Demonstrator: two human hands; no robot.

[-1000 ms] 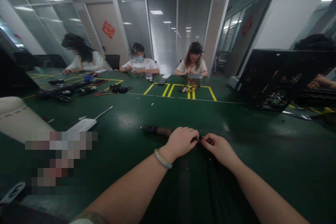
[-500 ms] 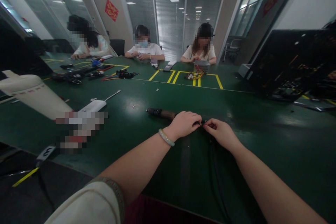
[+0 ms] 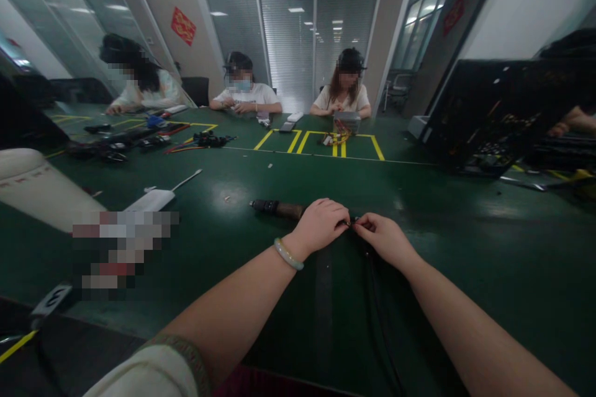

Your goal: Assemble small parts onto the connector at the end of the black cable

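Observation:
A dark electric screwdriver (image 3: pixel 286 209) with a brown-grey grip lies on the green table, its metal tip pointing left. My left hand (image 3: pixel 321 223), with a pale bangle at the wrist, is closed in front of the rear part of it and hides much of that part. Its thumb and fingertips pinch a tiny thing with a metallic glint, too small to name. Close beside them, my right hand (image 3: pixel 384 239) is also closed in a pinch; what its fingertips hold cannot be made out. A black cable (image 3: pixel 379 316) runs from below the right hand towards the table's front edge.
A white adapter (image 3: pixel 156 200) with a short cable and a large pale cup (image 3: pixel 51 195) are on the left. Black cable bundles (image 3: pixel 107 146) lie further back. A dark computer case (image 3: pixel 484 115) stands at the right. Several people sit across the green table (image 3: pixel 223 285).
The view has shifted slightly, so most things appear further left and a little lower. Both hands keep their pinch close together; the fingertips have moved only slightly.

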